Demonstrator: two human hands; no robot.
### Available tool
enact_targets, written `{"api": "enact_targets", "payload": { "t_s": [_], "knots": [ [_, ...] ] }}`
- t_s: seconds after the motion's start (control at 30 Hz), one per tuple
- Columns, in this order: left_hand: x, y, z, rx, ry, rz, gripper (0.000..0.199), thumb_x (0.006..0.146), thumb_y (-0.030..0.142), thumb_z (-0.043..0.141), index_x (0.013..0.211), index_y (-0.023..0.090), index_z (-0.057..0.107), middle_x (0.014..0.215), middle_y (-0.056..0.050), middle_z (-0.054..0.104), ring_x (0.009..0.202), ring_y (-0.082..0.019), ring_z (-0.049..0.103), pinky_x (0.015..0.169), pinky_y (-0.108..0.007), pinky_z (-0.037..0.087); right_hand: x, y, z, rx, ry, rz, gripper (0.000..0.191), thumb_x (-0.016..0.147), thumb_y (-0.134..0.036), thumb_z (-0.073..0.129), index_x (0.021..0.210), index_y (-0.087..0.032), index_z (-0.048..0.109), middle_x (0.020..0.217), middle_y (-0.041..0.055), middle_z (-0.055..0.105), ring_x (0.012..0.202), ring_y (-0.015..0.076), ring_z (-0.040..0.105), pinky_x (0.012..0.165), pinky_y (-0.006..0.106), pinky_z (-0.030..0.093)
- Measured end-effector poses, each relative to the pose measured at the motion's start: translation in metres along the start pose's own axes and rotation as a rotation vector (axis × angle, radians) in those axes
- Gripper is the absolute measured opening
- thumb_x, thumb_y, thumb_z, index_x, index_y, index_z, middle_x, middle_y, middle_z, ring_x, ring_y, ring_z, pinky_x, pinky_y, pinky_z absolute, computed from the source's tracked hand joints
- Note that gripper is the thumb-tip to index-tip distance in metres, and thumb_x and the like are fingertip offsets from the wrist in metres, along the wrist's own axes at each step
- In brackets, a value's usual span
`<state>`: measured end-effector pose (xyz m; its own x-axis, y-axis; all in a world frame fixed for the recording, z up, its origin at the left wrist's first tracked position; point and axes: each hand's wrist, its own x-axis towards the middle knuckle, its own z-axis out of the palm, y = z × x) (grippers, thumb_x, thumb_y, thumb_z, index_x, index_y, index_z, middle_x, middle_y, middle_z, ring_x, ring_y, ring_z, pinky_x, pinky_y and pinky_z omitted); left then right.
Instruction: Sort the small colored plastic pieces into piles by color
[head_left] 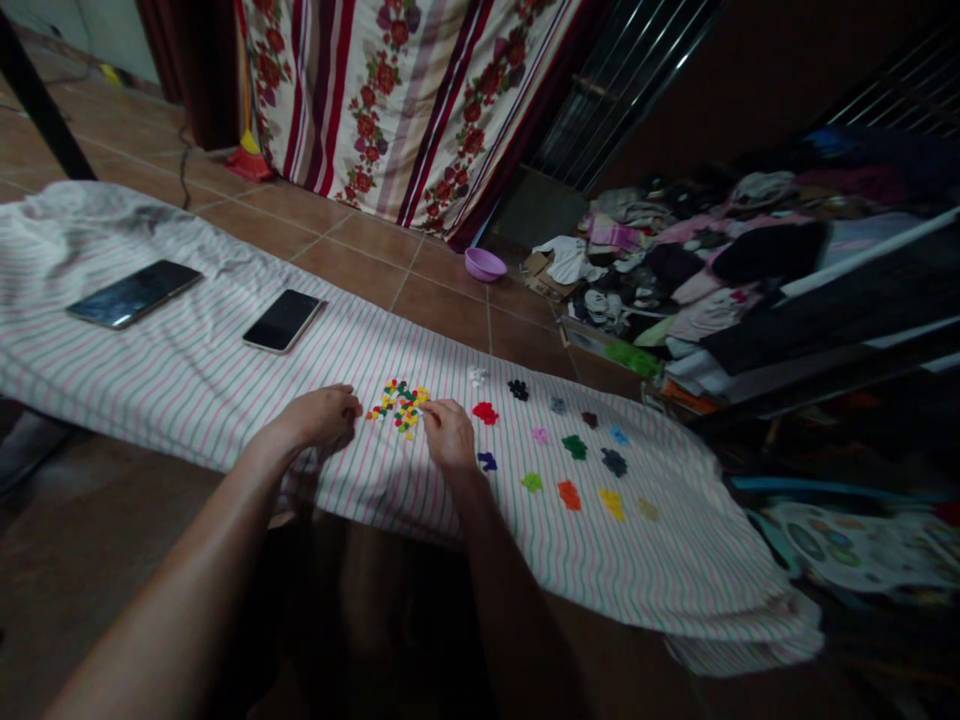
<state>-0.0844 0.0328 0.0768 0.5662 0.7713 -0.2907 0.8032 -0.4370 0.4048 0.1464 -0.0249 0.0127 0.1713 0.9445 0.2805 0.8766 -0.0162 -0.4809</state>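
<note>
A mixed pile of small red, yellow, green and white pieces [401, 405] lies on the striped cloth [330, 380]. Left of the pile, my left hand [324, 415] rests with its fingers curled in; a speck of red shows by its fingertips. At the pile's right edge my right hand [450, 435] pinches thumb and finger together, and what they hold is too small to make out. Single-colour heaps lie to the right: red pieces [486, 412], dark blue pieces [487, 461], white pieces [478, 376], black pieces [518, 389], green pieces [575, 446], orange pieces [569, 494], yellow pieces [612, 503] and several others.
A phone [283, 321] and a larger dark-screened device [135, 293] lie on the cloth at left. Beyond it, a purple basin [485, 264] stands on the tiled floor near a floral curtain [386, 90]. Clothes [720, 250] are heaped at right.
</note>
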Motion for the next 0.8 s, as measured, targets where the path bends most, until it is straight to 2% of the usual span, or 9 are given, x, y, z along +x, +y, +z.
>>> {"api": "enact_targets", "payload": {
  "t_s": [0.37, 0.63, 0.8],
  "knots": [
    [0.0005, 0.0023, -0.0003, 0.039, 0.024, -0.01, 0.032, 0.08, 0.023, 0.049, 0.1, 0.028, 0.074, 0.126, -0.002, 0.07, 0.12, -0.023, 0.062, 0.099, -0.031, 0.048, 0.0004, -0.0078, -0.0009, -0.024, -0.061, -0.002, 0.028, 0.084, -0.008, 0.054, 0.1, -0.022, 0.073, 0.102, 0.007, 0.069, 0.102, 0.0228, 0.061, 0.094, 0.035, 0.048],
    [0.0, 0.0043, -0.002, 0.051, 0.021, 0.002, 0.029, 0.082, 0.026, 0.048, 0.098, 0.024, 0.073, 0.124, -0.005, 0.069, 0.114, -0.022, 0.064, 0.096, -0.029, 0.048, 0.001, -0.0048, 0.0015, -0.028, -0.037, -0.018, 0.023, 0.084, -0.009, 0.052, 0.094, -0.021, 0.069, 0.097, 0.0065, 0.069, 0.099, 0.0221, 0.061, 0.092, 0.033, 0.046],
    [0.0009, 0.0051, -0.0014, 0.046, 0.035, -0.013, 0.024, 0.083, 0.027, 0.05, 0.091, 0.023, 0.072, 0.119, -0.007, 0.071, 0.107, -0.022, 0.066, 0.092, -0.03, 0.049, 0.0001, -0.0012, 0.0004, -0.02, -0.007, -0.035, 0.023, 0.087, -0.013, 0.051, 0.099, -0.02, 0.07, 0.097, 0.0068, 0.069, 0.095, 0.0216, 0.061, 0.089, 0.033, 0.046]
  ]
}}
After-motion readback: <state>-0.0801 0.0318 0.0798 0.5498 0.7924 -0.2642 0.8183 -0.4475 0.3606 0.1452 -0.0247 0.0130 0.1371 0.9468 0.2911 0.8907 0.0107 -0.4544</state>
